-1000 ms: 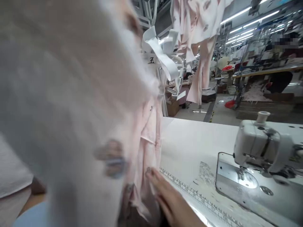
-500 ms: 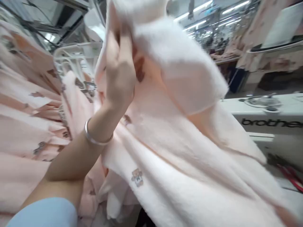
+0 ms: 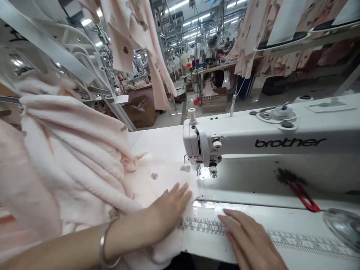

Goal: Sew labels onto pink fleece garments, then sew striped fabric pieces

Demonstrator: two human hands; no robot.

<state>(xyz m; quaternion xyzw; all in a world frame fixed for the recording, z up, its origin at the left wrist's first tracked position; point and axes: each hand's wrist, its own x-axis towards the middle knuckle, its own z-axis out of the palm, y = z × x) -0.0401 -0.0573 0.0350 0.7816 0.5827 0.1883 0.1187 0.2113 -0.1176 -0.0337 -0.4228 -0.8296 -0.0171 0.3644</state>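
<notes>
The left hand (image 3: 168, 208), fingers spread, presses flat on the pink fleece garment (image 3: 92, 168) at lower centre, just left of the Brother sewing machine's (image 3: 253, 144) presser foot (image 3: 203, 171). The right hand (image 3: 247, 240) rests open on the table's printed ruler (image 3: 295, 240). Positioning step, seemingly; next the edge needs aligning under the foot.

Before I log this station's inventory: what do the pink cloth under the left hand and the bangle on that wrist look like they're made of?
The pink cloth looks like soft, matte brushed or fleecy fabric: fuzzy surface, thick rounded folds, small printed motifs. The bangle looks like polished silver-coloured metal: thin, rigid, with bright highlights. The exact fibre or alloy can't be told. The left hand lies flat on the cloth.
</notes>
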